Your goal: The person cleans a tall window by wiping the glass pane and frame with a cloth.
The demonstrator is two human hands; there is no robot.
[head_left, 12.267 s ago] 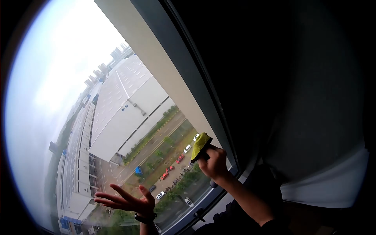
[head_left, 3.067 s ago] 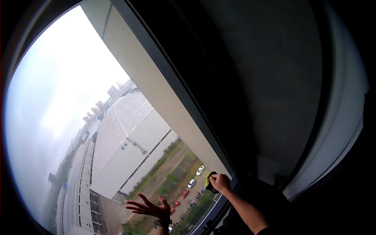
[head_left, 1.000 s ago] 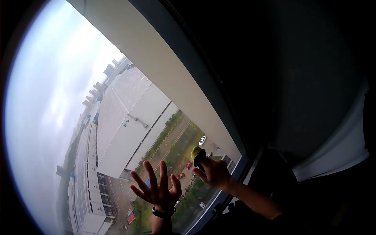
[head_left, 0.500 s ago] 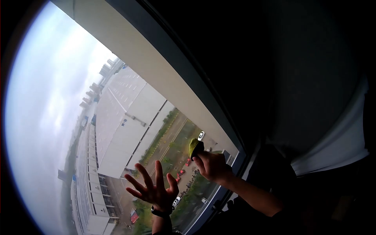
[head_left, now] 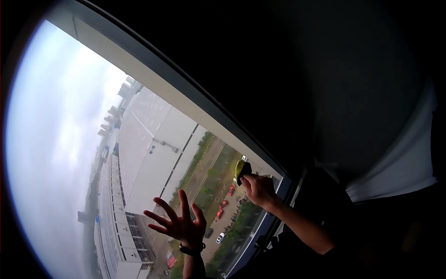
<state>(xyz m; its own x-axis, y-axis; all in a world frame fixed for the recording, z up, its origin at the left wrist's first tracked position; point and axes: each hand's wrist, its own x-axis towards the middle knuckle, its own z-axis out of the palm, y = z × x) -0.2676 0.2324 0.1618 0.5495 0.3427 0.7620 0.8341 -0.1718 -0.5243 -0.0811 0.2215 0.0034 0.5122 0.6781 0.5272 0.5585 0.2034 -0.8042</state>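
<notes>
My left hand (head_left: 180,226) is raised in front of the window with its fingers spread wide. It holds nothing, and a dark band (head_left: 192,249) circles its wrist. Whether the palm touches the glass, I cannot tell. To its right and a little higher, my right hand (head_left: 260,189) is closed around a small yellow-green and black pad (head_left: 239,169). The pad's yellow-green side faces left, while its dark side lies against my fingers. Its exact kind is unclear, and part of it is hidden by the hand.
A slanting window frame (head_left: 186,100) crosses the tilted view. Outside, far below, lie a large pale building (head_left: 153,153), a road, greenery and several parked cars (head_left: 219,214). The room side is very dark, with white fabric (head_left: 395,174) at the right.
The view has shifted slightly, moving the frame and outside scene. My right hand and the pad appear a little farther right; my left hand stays spread, slightly farther left.
</notes>
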